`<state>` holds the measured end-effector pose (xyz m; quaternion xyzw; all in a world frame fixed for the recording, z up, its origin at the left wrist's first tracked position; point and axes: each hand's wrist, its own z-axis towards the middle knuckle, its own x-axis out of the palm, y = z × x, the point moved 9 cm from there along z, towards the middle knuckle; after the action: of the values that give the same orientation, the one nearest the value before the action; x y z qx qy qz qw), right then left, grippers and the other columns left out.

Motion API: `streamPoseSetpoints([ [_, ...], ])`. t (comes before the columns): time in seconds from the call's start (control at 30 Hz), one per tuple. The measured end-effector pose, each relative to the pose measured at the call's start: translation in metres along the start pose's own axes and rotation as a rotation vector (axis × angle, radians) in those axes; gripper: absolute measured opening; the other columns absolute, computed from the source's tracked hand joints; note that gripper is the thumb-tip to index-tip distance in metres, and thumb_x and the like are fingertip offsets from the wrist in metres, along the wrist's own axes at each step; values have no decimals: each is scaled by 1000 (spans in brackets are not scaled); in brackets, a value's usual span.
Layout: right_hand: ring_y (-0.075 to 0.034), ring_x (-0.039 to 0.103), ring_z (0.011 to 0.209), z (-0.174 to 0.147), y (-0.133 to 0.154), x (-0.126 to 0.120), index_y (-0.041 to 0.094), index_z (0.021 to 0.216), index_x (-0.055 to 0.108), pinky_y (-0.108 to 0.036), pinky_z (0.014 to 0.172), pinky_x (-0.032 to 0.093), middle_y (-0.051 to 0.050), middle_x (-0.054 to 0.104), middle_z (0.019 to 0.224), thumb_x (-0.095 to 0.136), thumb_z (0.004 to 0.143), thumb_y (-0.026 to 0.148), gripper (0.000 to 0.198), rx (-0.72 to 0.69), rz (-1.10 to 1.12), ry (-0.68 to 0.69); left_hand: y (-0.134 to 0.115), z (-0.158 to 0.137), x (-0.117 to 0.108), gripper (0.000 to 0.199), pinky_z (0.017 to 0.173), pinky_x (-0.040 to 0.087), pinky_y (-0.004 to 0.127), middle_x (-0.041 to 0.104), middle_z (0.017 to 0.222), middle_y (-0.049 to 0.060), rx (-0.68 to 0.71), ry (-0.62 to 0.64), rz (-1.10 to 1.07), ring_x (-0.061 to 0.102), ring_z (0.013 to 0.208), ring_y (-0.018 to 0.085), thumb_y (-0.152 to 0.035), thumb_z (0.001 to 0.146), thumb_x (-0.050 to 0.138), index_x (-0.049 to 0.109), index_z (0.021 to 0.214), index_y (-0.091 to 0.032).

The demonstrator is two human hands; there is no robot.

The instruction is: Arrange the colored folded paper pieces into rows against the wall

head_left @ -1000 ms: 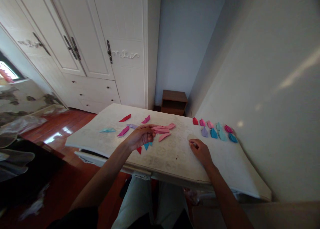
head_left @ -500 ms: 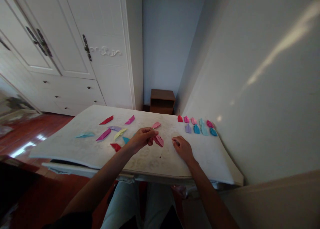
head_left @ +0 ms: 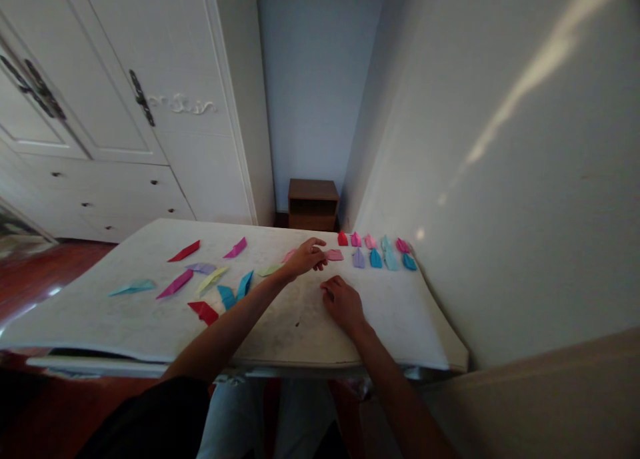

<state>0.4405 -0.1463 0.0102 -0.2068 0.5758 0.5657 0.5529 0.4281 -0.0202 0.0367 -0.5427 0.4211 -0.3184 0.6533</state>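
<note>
Well, the pink folded-paper piece (head_left: 334, 255) lies on the white tabletop (head_left: 300, 342), right at the fingertips of the left hand (head_left: 309, 256); from here I can't tell whether they pinch it or have let go. The right hand (head_left: 345, 303) rests nearby, loosely curled, and whether it hides anything I can't say. The paper looks feather-light, thin and fairly crisp, unlikely to slip but easily crushed. I'd nip it gently along a thick folded edge, away from the loose flaps, without squeezing the creases flat.
</note>
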Motion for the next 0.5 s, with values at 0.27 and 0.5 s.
streamPoseSetpoints([
  [0.27, -16, 61, 89, 2, 1, 3, 21, 104, 68, -26, 78, 44, -3, 64, 105, 52, 89, 16, 23, -18, -35, 16, 17, 74, 20, 27, 56, 44, 23, 67, 65, 3, 17, 219, 373, 60, 58, 14, -8, 71, 51, 68, 92, -12],
  [0.5, -16, 61, 86, 2, 1, 5, 22, 104, 67, -27, 77, 44, -4, 63, 104, 52, 89, 17, 22, -13, -52, 50, 16, 102, 32, 33, 78, 45, 24, 74, 87, 2, 88, 331, 662, 65, 84, 19, -1, 61, 56, 73, 83, -18],
])
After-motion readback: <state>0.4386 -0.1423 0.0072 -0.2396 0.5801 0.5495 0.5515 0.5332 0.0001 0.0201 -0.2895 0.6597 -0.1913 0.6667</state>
